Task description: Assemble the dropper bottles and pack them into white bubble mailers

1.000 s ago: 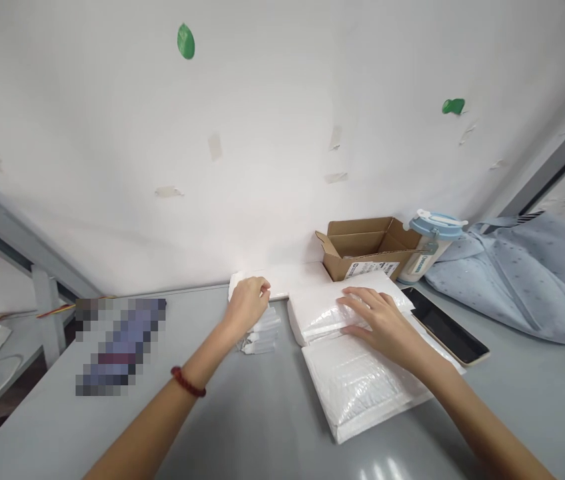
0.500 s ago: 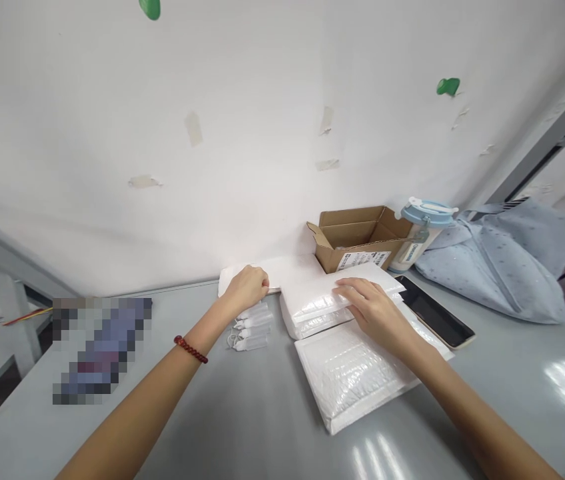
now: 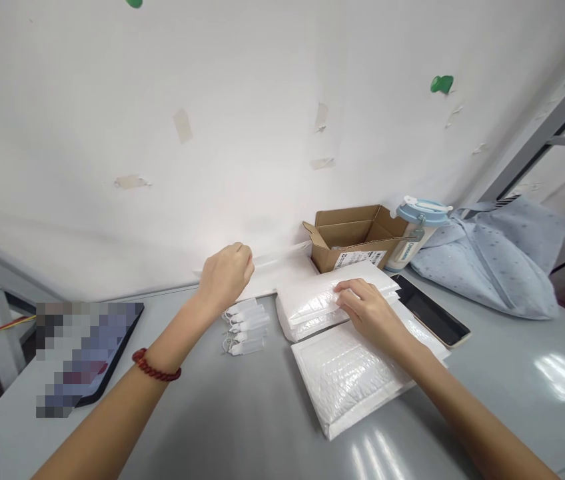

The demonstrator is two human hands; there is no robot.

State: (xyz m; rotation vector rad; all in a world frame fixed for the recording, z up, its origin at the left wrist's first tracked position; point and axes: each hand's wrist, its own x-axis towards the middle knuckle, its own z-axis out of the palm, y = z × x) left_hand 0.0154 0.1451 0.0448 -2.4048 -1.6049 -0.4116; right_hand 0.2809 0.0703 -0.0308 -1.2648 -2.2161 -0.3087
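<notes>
My left hand is closed on the near end of a flat white sheet or envelope that lies along the wall, lifted a little off the grey table. Just below that hand lies a small pile of white packets. My right hand rests with curled fingers on a stack of white bubble mailers. A further bubble mailer lies flat under my right wrist.
An open cardboard box stands against the wall, with a light blue lidded cup beside it. A dark phone lies right of the mailers. A pale blue cloth bag fills the far right. A blurred-out tablet lies at left.
My left hand has risen from the small packets and moved up and left, taking the white sheet's end with it. My right hand has drawn its fingers in on the mailer stack.
</notes>
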